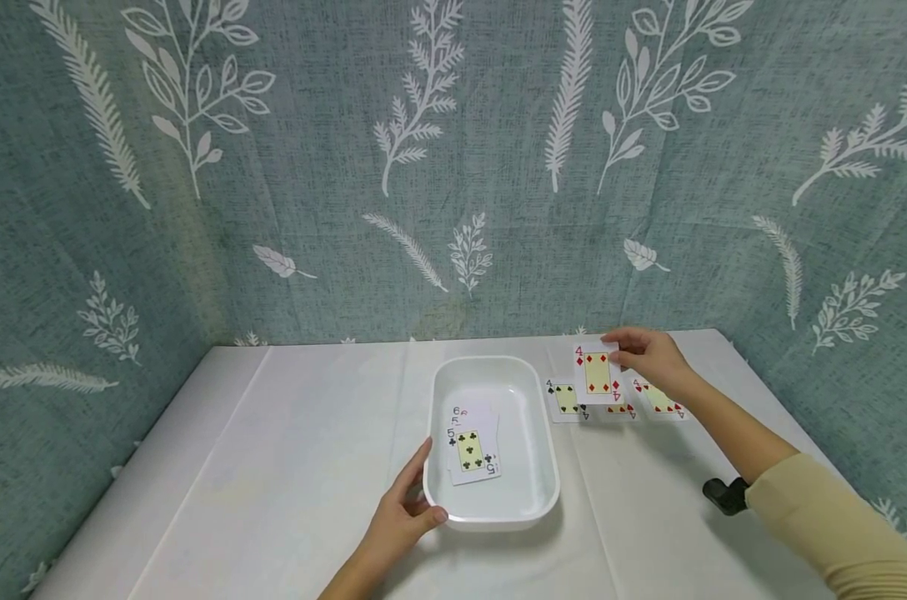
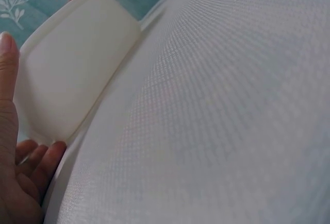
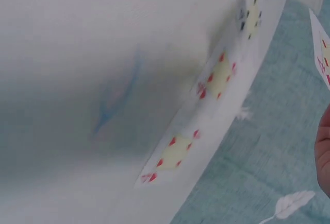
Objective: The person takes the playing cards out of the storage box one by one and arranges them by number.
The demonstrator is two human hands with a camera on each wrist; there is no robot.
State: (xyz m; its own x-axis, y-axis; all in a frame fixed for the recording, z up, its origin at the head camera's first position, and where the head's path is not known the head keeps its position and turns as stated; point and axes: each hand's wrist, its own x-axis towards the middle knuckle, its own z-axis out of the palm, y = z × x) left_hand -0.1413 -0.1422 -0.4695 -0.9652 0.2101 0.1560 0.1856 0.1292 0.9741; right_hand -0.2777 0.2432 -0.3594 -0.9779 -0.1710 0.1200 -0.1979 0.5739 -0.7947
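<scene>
In the head view my right hand [image 1: 652, 358] pinches a four of diamonds card [image 1: 597, 372] by its right edge, face toward me. That card covers part of a row of cards lying on the table: a black four [image 1: 566, 402], a red four [image 1: 621, 409] mostly hidden, and a four of hearts [image 1: 659, 400]. The right wrist view has the held card [image 3: 322, 54] at its right edge. My left hand [image 1: 397, 517] holds the near left corner of a white plastic tray [image 1: 524, 483], thumb and fingers spread about it. Inside the tray lie overlapping cards, a five of clubs [image 1: 471, 454] on top.
A white cloth covers the table [image 1: 288, 450]. Green fabric [image 1: 318, 267] with white leaf prints rises behind it and at both sides. A small black object [image 1: 724, 496] shows beside the right forearm's beige sleeve [image 1: 821, 508].
</scene>
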